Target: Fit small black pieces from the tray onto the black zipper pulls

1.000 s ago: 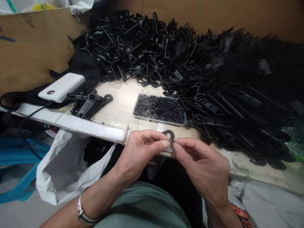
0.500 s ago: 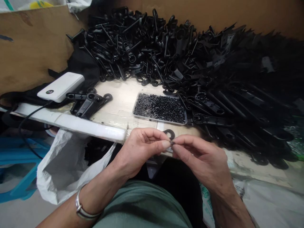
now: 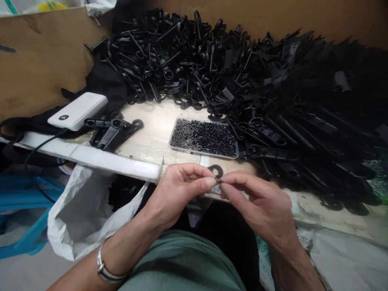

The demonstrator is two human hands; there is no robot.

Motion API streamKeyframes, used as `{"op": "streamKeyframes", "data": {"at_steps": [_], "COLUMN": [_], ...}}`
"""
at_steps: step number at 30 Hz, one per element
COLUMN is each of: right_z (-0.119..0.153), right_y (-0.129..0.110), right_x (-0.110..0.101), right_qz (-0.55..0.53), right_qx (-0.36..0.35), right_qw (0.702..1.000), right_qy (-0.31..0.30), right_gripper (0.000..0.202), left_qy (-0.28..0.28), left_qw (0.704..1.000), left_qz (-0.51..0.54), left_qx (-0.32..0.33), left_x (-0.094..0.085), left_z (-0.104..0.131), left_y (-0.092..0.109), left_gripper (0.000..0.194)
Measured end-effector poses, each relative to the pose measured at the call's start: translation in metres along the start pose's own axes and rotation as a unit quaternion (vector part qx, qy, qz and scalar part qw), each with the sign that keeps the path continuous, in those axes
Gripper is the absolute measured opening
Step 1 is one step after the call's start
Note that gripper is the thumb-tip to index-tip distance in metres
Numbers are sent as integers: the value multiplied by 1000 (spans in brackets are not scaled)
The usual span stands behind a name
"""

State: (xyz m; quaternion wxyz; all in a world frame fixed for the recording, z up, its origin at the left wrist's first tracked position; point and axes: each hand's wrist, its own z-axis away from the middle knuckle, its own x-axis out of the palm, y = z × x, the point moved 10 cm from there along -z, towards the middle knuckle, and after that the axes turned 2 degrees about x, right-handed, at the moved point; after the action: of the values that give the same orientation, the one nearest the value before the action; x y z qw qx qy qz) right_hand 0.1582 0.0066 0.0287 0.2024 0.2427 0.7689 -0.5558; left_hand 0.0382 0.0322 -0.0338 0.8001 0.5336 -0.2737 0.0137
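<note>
My left hand (image 3: 184,188) and my right hand (image 3: 257,198) meet at the table's front edge, thumbs and forefingers pinched close together. Between the fingertips is a tiny dark piece (image 3: 219,181), too small to make out fully; both hands seem to grip it. Just behind the fingertips shows the ring end of a black plastic part (image 3: 216,169), the rest of it hidden by my hands. Beyond them stands a shallow clear tray (image 3: 194,152), filled with small black pieces and tinier greyish ones.
A large heap of black ring-ended plastic parts (image 3: 188,60) covers the back and right. Several similar parts (image 3: 113,131) lie at left beside a white power bank (image 3: 78,111) with a cable. An open white sack (image 3: 79,218) hangs below the edge, near a blue stool (image 3: 27,238).
Almost nothing differs. My fingertips have shifted very slightly around the tiny piece; the tray, the heap and the other parts are where they were.
</note>
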Motion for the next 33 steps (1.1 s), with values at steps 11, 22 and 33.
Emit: {"op": "streamKeyframes", "data": {"at_steps": [11, 22, 33], "right_z": [6, 3, 4], "right_y": [16, 2, -16], "right_x": [-5, -8, -10], "right_qz": [-74, -29, 42], "right_qx": [52, 4, -65], "right_qw": [996, 1000, 997], "right_qy": [13, 10, 3], "right_gripper": [11, 13, 11], "left_qy": [-12, -25, -33], "left_qw": [1000, 1000, 999], "left_qz": [10, -2, -41], "left_qx": [-4, -4, -3], "left_x": [2, 5, 6], "left_z": [1, -1, 2], "left_y": [-3, -3, -4], "left_gripper": [15, 10, 7]}}
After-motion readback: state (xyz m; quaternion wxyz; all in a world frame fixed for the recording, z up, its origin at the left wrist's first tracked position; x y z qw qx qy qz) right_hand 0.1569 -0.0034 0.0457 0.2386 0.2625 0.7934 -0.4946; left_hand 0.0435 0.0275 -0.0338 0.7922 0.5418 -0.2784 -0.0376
